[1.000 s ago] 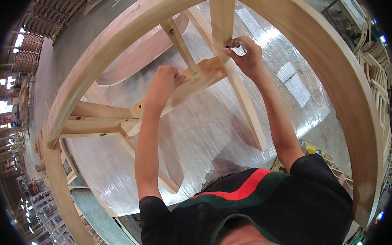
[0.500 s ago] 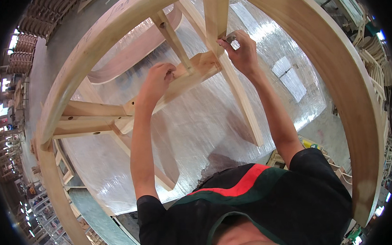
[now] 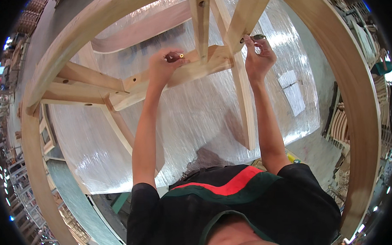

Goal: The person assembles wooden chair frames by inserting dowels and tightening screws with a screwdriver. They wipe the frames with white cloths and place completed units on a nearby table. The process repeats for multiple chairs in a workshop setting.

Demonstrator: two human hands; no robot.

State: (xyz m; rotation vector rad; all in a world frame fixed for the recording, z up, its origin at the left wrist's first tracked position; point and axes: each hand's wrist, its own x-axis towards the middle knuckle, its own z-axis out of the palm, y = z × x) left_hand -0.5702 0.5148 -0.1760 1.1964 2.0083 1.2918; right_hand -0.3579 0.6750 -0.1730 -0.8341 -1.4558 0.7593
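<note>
**Pinching small hardware at the frame joint**

Pinching a small brass-coloured fitting (image 3: 181, 55), your left hand (image 3: 163, 68) rests closed on the horizontal rail (image 3: 176, 75), whose long axis runs left to right. Your right hand (image 3: 258, 56) grips a small dark metal piece (image 3: 255, 37) against the slanted strut (image 3: 246, 15), up and right of the joint. Beneath lies a plastic-wrapped table (image 3: 196, 122); the curved wooden hoop (image 3: 347, 85) rings everything, and a workshop lies beyond.
</note>
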